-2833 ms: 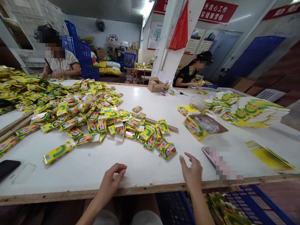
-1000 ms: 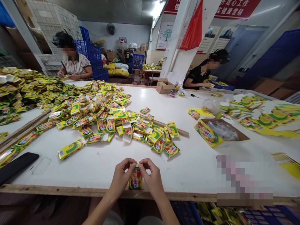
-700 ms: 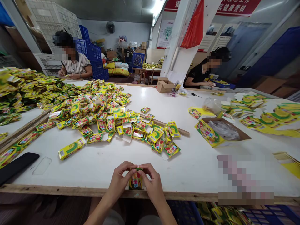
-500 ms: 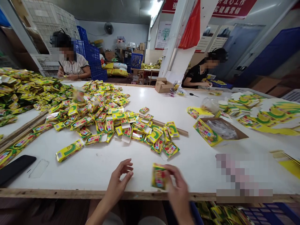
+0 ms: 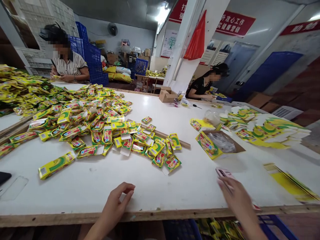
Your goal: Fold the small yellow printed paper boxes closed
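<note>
The left hand [image 5: 118, 200] is curling loosely near the table's front edge, thumb and fingers apart, holding nothing. The right hand [image 5: 237, 198] is reaching over the pink phone [image 5: 224, 172], its fingers overlapping the phone and hiding part of it; with the blur, I cannot tell whether it is gripping. The phone is lying on the white table [image 5: 155, 196], toward its front edge. Ahead of the left hand, yellow boxes [image 5: 107, 135] are lying in a loose heap, some showing white flaps. A longer box [image 5: 57, 164] is lying at the heap's near left. Beyond the phone, an open carton [image 5: 208, 145] is holding clear plastic, and flat card [image 5: 291, 181] is lying to the right. Below the edge, yellow packs [image 5: 217, 228] are filling a blue crate [image 5: 275, 222]. Farther out, sachets [image 5: 30, 93] are piling up at left, and two people [image 5: 71, 65] [image 5: 201, 86] are sitting across the table
</note>
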A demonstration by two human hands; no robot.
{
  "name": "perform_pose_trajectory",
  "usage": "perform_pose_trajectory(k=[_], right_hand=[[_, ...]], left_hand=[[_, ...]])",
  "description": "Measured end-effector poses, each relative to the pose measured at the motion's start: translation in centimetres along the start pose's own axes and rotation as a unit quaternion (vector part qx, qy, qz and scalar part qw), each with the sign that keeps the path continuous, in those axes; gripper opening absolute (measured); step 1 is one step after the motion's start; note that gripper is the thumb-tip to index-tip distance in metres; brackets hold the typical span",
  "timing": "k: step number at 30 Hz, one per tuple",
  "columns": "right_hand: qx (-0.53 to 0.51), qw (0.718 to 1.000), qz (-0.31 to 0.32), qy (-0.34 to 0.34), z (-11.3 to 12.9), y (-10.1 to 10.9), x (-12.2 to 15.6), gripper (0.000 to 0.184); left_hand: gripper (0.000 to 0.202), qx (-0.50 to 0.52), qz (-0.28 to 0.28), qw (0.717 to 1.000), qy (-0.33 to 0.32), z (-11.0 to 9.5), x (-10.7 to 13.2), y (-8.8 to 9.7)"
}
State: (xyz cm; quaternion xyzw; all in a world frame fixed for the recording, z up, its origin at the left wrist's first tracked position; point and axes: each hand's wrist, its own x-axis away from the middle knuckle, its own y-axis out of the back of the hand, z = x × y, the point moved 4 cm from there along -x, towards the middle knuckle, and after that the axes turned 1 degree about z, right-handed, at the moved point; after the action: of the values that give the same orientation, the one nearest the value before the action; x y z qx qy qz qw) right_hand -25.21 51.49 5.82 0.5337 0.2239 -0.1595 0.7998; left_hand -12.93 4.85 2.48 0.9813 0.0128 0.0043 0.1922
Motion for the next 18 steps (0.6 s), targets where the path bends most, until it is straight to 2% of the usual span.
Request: perform_pose_trajectory(k=[1,3,5,7,9,11,13,15,18], right_hand=[[-0.005,0.999,0.043,0.011,1.7,-2.8,-2.2,0.036],[-0.004,0.997,0.068,0.025,4.7,-7.6,-6.6,0.032],[0.008,0.996,0.088,0.03,6.5,-11.6,-10.3,0.033],[0.027,0.993,0.107,0.027,7.4,-14.5,-13.1,0.04],[0.051,0.991,0.121,0.017,7.8,-16.3,-14.8,0.043],[0.072,0.989,0.131,0.012,8.0,-17.2,-15.3,0.039],[0.084,0.986,0.14,0.025,8.3,-17.2,-14.8,0.028],[0.086,0.985,0.14,0.057,8.7,-16.4,-13.7,0.02],[0.086,0.985,0.102,0.106,9.1,-13.8,-12.0,0.02]], left_hand=[[0.025,-0.011,-0.001,1.0,-0.006,0.0,0.1,0.0],[0.024,-0.035,-0.009,0.999,-0.022,0.0,0.2,-0.1],[0.022,-0.058,-0.02,0.997,-0.044,0.0,0.3,-0.2],[0.02,-0.074,-0.03,0.994,-0.069,0.0,0.3,-0.4],[0.019,-0.082,-0.04,0.991,-0.095,0.0,0.2,-0.6],[0.018,-0.082,-0.061,0.988,-0.116,0.1,0.1,-0.9],[0.018,-0.075,-0.089,0.985,-0.129,0.3,0.0,-1.0],[0.018,-0.068,-0.107,0.983,-0.133,0.5,-0.1,-1.0],[0.017,-0.068,-0.091,0.984,-0.135,0.6,-0.2,-1.1]])
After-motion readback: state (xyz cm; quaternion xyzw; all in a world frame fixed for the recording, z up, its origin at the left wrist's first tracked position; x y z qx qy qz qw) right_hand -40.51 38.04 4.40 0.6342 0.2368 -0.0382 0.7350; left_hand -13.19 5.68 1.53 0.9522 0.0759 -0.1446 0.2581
